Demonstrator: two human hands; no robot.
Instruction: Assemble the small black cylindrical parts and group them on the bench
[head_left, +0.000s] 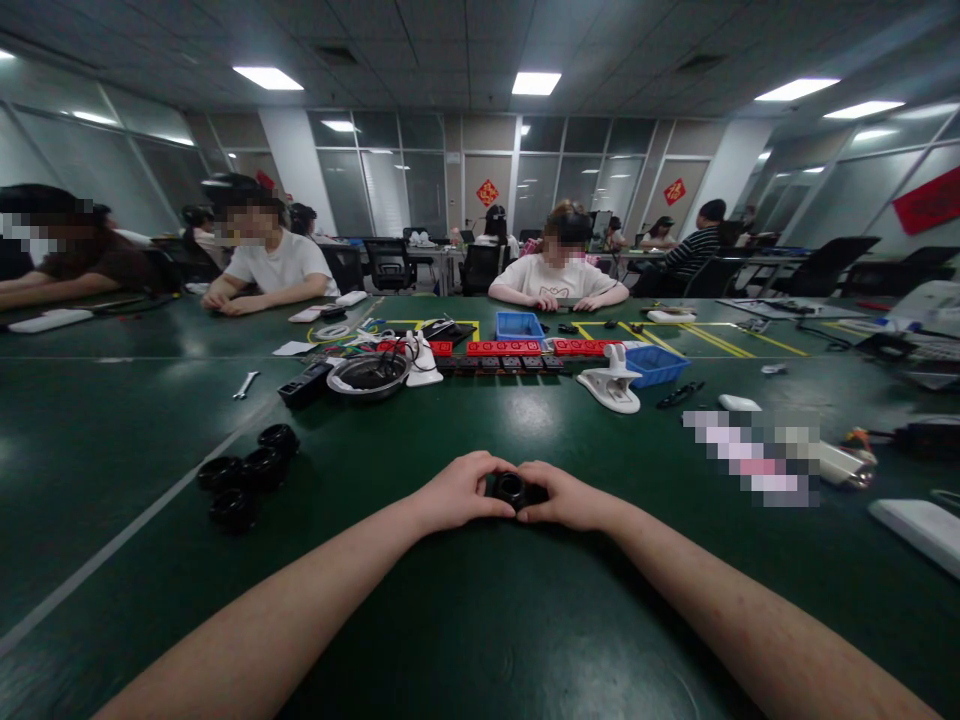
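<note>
Between my two hands, on the green table [420, 620], is a small black ring-shaped part [511, 487] with a round opening on top. My left hand [466, 490] is closed around its left side, thumb in front and fingers behind. From the right, my right hand [559, 493] grips the same part in a similar curl, and the fingertips of both hands nearly meet. Off to the left stand several similar black round parts [262, 468] in a loose group, some touching. What exactly the held part is cannot be made out.
Beyond my hands are a metal bowl [369, 378], a white clip stand [611, 385], red strips [502, 348] and blue trays [656, 366]. A wrench [245, 385] lies left. White objects and a silver cylinder [844, 462] are at right. Co-workers sit across the table.
</note>
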